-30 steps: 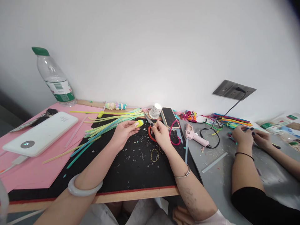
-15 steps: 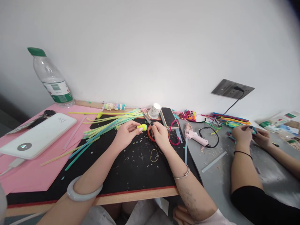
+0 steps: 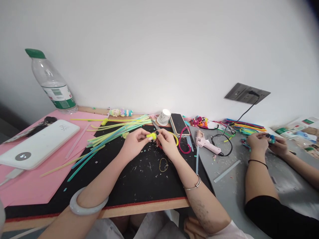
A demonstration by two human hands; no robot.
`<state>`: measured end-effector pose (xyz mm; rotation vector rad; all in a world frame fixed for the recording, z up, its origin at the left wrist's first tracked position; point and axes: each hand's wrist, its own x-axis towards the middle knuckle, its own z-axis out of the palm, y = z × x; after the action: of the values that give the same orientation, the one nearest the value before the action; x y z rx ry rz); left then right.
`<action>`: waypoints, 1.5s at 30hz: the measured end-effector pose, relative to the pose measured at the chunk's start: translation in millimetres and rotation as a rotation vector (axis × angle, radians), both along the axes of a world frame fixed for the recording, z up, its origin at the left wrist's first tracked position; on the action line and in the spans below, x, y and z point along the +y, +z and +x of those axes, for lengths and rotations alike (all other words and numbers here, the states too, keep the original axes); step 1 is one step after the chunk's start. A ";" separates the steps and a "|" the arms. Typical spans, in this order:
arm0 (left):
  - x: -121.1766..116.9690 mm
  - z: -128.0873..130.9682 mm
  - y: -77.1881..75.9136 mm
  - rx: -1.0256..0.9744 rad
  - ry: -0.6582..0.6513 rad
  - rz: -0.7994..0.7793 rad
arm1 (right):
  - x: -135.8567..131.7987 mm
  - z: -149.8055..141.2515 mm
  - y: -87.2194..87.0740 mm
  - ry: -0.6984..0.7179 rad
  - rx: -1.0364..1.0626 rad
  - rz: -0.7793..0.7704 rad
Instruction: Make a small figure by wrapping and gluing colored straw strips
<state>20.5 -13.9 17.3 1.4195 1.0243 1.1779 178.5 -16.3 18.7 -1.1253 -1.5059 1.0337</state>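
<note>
In front of me, above the black mat, my left hand pinches a small bright yellow fuzzy piece, which looks like wound pipe cleaner. The fingertips of my right hand are closed on the right end of that same piece. Behind my right hand lie scissors, blades pointing to the back left, their red and yellow handles partly hidden by the hand. A bundle of pastel pipe cleaners spreads out left of my hands.
A paper cup, a phone and a pink glue gun stand or lie behind and right. At left are a power bank and bottle. A co-worker's hands handle something blue at right.
My right hand has shifted slightly left, bringing its fingertips onto the yellow piece. My left hand keeps its hold. The whole view has drifted slightly.
</note>
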 end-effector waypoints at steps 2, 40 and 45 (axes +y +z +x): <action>0.2 -0.2 -1.0 0.015 0.025 0.012 | -0.1 -0.5 0.6 0.019 0.013 -0.009; -2.0 -4.7 -1.9 0.381 0.022 0.324 | -0.1 3.4 -2.2 -0.018 -0.190 0.061; -0.4 -3.9 -4.5 0.346 0.071 0.310 | -1.1 2.4 -1.2 0.011 -0.194 0.068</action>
<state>16.6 -14.3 12.9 1.8928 1.1705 1.2053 180.8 -17.4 17.5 -1.1976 -1.6891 0.8942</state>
